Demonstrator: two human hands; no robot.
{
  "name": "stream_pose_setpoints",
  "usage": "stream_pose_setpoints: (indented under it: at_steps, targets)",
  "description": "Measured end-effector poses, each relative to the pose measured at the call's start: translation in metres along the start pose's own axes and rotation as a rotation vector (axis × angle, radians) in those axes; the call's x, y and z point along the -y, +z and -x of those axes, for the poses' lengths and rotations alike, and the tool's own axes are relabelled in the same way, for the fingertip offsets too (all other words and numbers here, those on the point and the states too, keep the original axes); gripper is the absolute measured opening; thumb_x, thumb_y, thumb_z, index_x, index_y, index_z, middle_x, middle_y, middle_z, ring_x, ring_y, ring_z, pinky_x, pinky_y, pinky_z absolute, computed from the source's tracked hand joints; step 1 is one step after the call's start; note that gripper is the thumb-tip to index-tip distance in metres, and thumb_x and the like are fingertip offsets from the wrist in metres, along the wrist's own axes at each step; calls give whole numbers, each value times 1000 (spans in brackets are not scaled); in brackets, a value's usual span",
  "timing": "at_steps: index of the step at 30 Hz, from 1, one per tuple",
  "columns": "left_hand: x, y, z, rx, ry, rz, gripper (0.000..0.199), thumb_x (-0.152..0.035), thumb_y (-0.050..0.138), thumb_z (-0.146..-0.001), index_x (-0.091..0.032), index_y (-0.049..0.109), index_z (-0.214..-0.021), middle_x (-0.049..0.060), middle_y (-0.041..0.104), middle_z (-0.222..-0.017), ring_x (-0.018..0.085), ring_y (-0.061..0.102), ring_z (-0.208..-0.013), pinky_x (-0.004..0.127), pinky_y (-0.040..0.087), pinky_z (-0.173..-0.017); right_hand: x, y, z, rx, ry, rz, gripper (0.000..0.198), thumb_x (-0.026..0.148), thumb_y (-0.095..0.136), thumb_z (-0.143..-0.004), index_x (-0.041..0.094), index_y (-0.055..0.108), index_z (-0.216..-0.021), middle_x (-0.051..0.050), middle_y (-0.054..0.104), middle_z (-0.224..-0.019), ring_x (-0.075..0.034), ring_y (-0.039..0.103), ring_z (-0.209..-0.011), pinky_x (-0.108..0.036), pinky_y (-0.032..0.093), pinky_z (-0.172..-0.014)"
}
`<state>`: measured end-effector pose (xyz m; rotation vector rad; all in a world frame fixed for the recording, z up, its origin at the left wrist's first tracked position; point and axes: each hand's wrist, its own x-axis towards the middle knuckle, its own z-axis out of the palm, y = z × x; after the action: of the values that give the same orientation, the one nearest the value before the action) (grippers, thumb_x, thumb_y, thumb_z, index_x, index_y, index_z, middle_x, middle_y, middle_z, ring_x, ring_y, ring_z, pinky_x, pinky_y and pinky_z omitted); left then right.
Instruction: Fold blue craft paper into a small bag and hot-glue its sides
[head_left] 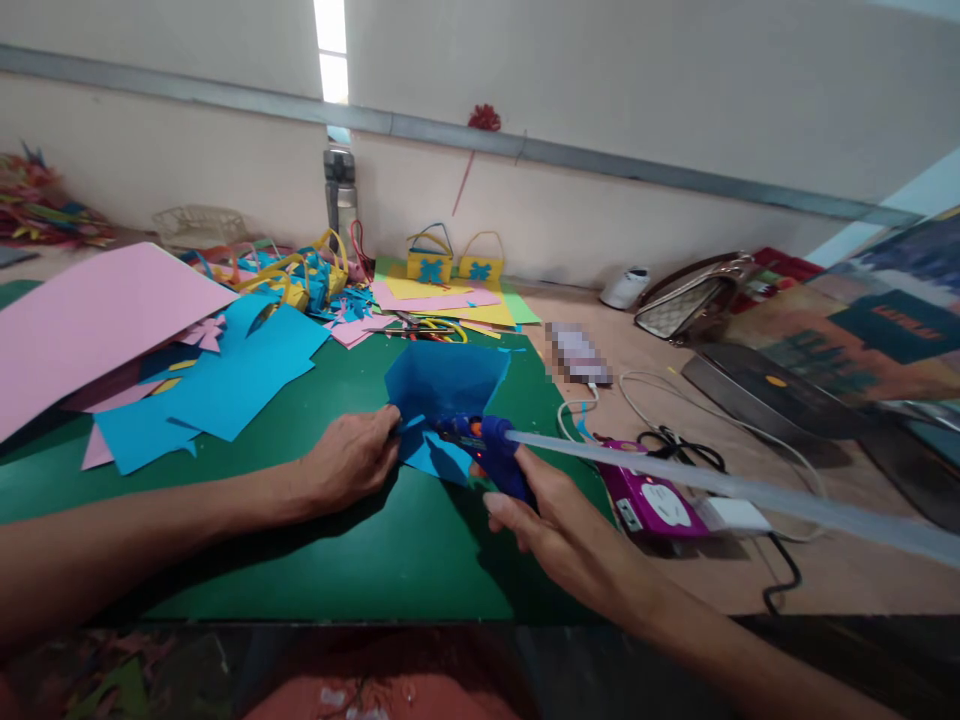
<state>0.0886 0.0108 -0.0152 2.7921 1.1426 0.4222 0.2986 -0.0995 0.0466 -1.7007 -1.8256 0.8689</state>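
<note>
A folded piece of blue paper [446,378] stands partly upright on the green mat [315,565]. Its near left corner is pinched by my left hand [349,455], whose fingers are closed. My right hand [551,510] grips a dark blue glue gun [506,450] with a small red light lit. The gun's nozzle points left, at the near part of the blue paper; whether it touches is too blurred to tell. From the back of the gun a long, clear glue stick [690,475] runs off to the right.
Blue sheets [225,390] and a large pink sheet [105,320] lie left. Behind are scissors [427,328] and small yellow paper bags [430,265]. On the right are a phone [577,352], a magenta power strip [656,500] and cables.
</note>
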Motion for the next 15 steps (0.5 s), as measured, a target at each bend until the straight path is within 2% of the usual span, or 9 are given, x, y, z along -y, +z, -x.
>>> stream_pose_setpoints:
  at_steps: [3,5,8,11,15]
  targets:
    - [-4,-6,1,19,36,-4,17,-34,41,-90,-18,46,-87,3,59,-71,19,58,-65,27,38,-58,-1,-4,9,-88,2,31,27,40,49,-85,22,55,-105,-4,60,-77,-22,58,-77,-33,47,-66]
    - [-5,-8,1,45,56,-30,22,-36,36,-93,-18,48,-88,4,59,-74,18,59,-68,27,41,-62,-1,-6,12,-121,4,47,26,41,50,-85,23,57,-103,-5,61,-78,-24,58,-83,-35,47,-71]
    - [-4,-7,-3,84,55,-95,23,-23,30,-95,-16,51,-92,6,60,-78,19,59,-73,28,44,-66,-1,-7,16,-129,-1,46,25,42,49,-85,24,59,-99,-5,61,-80,-26,58,-89,-36,48,-74]
    - [-5,-4,-7,123,50,-165,23,-10,34,-89,-16,55,-97,8,62,-85,20,60,-78,29,45,-65,-5,-6,16,-115,8,35,23,42,49,-85,23,59,-93,-5,61,-78,-26,58,-89,-36,48,-74]
    - [-10,-4,-13,183,48,-247,27,-6,38,-85,-16,58,-100,12,61,-96,22,60,-82,29,46,-59,-11,-6,14,-87,9,12,23,43,48,-86,23,60,-89,-4,59,-74,-25,58,-87,-37,49,-74]
